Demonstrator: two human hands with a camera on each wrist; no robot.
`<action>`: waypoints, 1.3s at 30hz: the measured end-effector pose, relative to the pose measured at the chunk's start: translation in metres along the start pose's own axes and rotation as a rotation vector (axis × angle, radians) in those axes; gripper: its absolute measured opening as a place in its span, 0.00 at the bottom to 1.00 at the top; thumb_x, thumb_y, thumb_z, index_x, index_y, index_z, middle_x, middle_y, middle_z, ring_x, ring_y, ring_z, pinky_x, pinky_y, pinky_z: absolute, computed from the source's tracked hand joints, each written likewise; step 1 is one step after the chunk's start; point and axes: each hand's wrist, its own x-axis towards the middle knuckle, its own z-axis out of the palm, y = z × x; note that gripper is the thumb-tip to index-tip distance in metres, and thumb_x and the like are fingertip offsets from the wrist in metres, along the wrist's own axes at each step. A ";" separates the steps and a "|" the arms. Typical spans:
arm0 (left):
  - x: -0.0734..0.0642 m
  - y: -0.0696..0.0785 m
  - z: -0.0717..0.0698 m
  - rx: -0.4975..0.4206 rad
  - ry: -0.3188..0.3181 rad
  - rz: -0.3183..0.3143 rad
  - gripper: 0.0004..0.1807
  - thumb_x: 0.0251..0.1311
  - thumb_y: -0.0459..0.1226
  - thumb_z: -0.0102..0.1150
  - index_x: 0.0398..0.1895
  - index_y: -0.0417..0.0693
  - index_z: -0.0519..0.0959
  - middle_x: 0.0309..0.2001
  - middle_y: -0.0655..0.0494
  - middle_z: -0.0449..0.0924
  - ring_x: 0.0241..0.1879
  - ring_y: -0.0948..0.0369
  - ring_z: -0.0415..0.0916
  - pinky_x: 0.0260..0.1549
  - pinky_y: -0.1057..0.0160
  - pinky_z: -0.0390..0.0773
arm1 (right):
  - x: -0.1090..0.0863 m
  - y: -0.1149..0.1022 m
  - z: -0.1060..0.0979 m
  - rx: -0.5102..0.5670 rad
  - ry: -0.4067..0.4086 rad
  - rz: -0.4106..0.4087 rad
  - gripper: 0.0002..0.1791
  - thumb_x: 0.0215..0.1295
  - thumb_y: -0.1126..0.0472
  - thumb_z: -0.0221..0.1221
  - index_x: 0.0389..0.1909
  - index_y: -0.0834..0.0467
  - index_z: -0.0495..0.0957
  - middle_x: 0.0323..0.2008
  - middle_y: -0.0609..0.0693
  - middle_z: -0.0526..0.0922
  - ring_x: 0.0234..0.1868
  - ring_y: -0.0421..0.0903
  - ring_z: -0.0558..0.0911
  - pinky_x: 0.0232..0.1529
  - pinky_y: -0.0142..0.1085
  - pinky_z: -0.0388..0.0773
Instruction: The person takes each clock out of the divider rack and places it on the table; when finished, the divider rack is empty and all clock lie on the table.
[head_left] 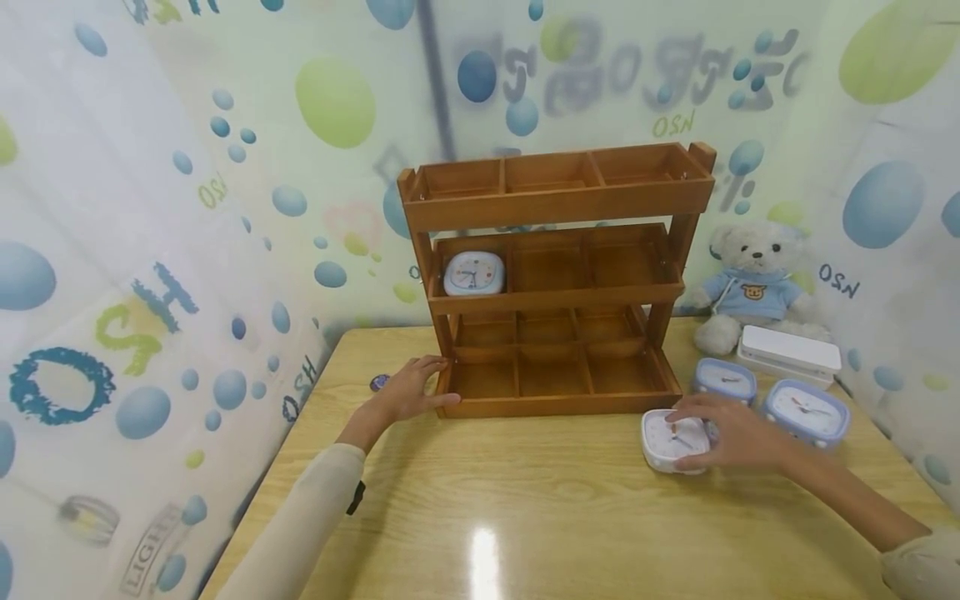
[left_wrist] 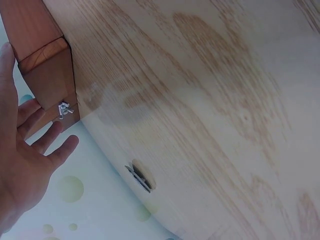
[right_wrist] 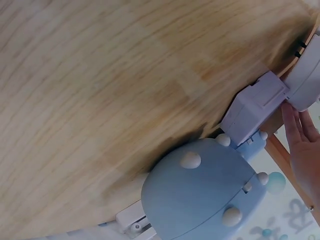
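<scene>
While rack [head_left: 557, 297] stands — R hand [head_left: 737, 432] grips clk [head_left: 662, 437].

My sleeves [head_left: 300, 525]: cream | clock [head_left: 662, 440] in my right hand [head_left: 731, 435]: white | two clocks [head_left: 725, 381] [head_left: 807, 412] near it: blue-rimmed, white-faced | rack [head_left: 555, 406]: brown | surface [head_left: 555, 500]: yellowish, wood-grained | teddy bear [head_left: 757, 287]: white and blue | backdrop [head_left: 225, 208]: pale, blue-and-green spotted
</scene>
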 end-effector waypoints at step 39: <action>-0.002 0.002 -0.002 0.001 -0.010 -0.014 0.49 0.64 0.67 0.60 0.78 0.45 0.67 0.78 0.48 0.61 0.78 0.43 0.55 0.71 0.37 0.64 | 0.064 -0.011 -0.049 0.051 0.055 -0.027 0.30 0.60 0.52 0.76 0.61 0.59 0.82 0.57 0.57 0.86 0.47 0.54 0.88 0.46 0.51 0.85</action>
